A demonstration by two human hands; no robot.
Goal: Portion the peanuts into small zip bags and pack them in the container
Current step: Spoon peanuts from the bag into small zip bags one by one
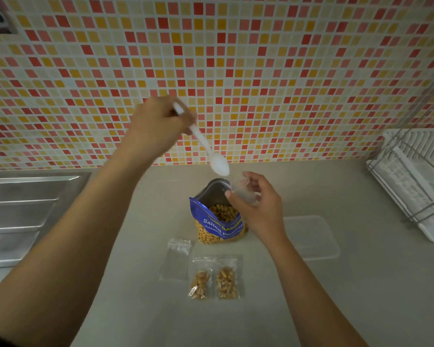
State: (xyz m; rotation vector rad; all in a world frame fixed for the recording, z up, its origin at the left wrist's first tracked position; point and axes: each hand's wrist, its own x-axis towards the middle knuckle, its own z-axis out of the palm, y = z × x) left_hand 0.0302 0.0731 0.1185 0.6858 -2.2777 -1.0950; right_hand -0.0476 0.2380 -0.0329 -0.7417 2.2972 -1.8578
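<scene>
**potluck_dan:** Going big to small here. The clear container [311, 237] is sitting empty-looking on the counter [311, 309], off to the right of everything and well apart from the hands. The blue peanut bag [219, 221] is standing upright in the middle with its top open, and you can see nuts inside. I'm guessing it's floppy foil, pretty light and tippy, so I'd be bracing it low on the side rather than at the rim.

**mira_k:** And the little bags?

**potluck_dan:** 2 filled zip bags [214, 280] are lying side by side near the front, with 1 empty zip bag [177, 259] just beside them on the left. They're thin, slick plastic — I'd be pinching those by the zip strip, not the belly.

**mira_k:** What are the hands doing?

**potluck_dan:** The left hand [158, 126] is closed around the handle of a white plastic spoon [208, 149], bowl pointing down above the peanut bag — looks empty, but it's blurry. The right hand [254, 200] is pinching another clear zip bag [243, 190] right by the peanut bag's mouth, fingers clamped on its top edge. It's probably flimsy enough to collapse, so holding the opening spread matters.
</scene>
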